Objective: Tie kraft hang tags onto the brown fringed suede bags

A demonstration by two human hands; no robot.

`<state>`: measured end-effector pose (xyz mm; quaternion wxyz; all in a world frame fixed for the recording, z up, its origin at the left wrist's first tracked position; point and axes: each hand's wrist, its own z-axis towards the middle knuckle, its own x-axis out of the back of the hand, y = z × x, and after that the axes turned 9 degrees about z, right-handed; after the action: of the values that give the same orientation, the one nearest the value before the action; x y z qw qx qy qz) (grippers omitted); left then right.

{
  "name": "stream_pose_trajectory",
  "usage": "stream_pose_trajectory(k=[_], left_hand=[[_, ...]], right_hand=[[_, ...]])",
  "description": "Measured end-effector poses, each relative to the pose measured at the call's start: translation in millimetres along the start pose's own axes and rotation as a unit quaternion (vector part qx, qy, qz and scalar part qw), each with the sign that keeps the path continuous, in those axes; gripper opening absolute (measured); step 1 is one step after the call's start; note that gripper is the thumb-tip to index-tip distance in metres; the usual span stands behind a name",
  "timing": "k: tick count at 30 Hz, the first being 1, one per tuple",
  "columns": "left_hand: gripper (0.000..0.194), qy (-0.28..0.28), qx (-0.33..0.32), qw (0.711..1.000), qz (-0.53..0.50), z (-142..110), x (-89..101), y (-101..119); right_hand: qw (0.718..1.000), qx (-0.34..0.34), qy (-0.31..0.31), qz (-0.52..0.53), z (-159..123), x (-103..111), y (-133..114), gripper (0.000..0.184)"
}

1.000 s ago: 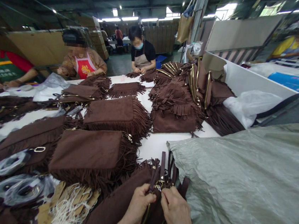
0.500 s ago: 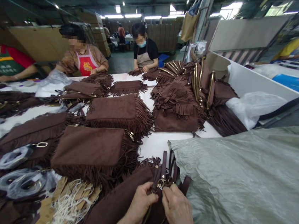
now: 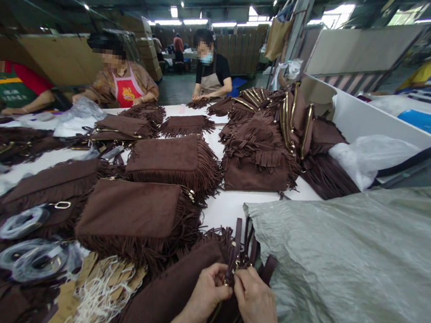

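So, my left hand (image 3: 207, 290) and right hand (image 3: 257, 299) are both pinching strap hardware (image 3: 235, 269) on a brown zip bag (image 3: 225, 315), toward the near edge of the white tabletop (image 3: 223, 209), beside a grey-green sheet (image 3: 355, 258).

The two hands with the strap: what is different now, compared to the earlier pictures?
The left hand has moved slightly right, closer to the right hand. The narrow strap at its fingers has also shifted right, beside the upright strap. Both hands remain at the metal fittings; no clear release shows. The large fringed bag stayed put.
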<state>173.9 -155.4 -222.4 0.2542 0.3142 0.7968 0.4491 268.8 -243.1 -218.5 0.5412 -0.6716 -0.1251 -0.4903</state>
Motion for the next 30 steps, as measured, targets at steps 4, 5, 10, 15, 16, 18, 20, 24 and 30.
stream_pose_trajectory(k=[4,5,10,15,16,18,20,24,30], left_hand=[[0.03,-0.022,0.027,0.999,0.019,3,2.3,0],[0.027,-0.02,0.041,0.999,0.025,4,2.2,1],[0.02,0.012,0.091,0.993,0.077,12,-6.0,8],[0.019,0.086,0.049,0.986,0.136,15,-18.4,6],[0.018,0.098,0.036,0.984,0.145,15,-19.5,4],[0.016,0.11,0.016,0.98,0.164,15,-20.1,2],[0.018,0.117,0.003,0.978,0.173,14,-18.4,0],[0.022,0.163,-0.004,0.976,0.144,8,-9.9,0],[0.026,0.152,0.005,0.987,0.06,1,2.2,-1]], right_hand=[[0.997,-0.048,-0.027,0.054,-3,-1,7,0.022],[0.995,-0.056,-0.029,0.072,-4,-1,9,0.023],[0.987,-0.05,-0.008,0.151,-7,-2,16,0.024],[0.981,-0.037,0.012,0.188,-9,-3,18,0.023],[0.981,-0.04,0.015,0.189,-9,-3,19,0.023],[0.98,-0.044,0.017,0.195,-10,-2,20,0.023],[0.976,-0.049,0.006,0.21,-10,0,21,0.022],[0.964,-0.093,-0.026,0.249,-10,6,28,0.019],[0.969,-0.111,0.085,0.203,-10,6,37,0.028]])
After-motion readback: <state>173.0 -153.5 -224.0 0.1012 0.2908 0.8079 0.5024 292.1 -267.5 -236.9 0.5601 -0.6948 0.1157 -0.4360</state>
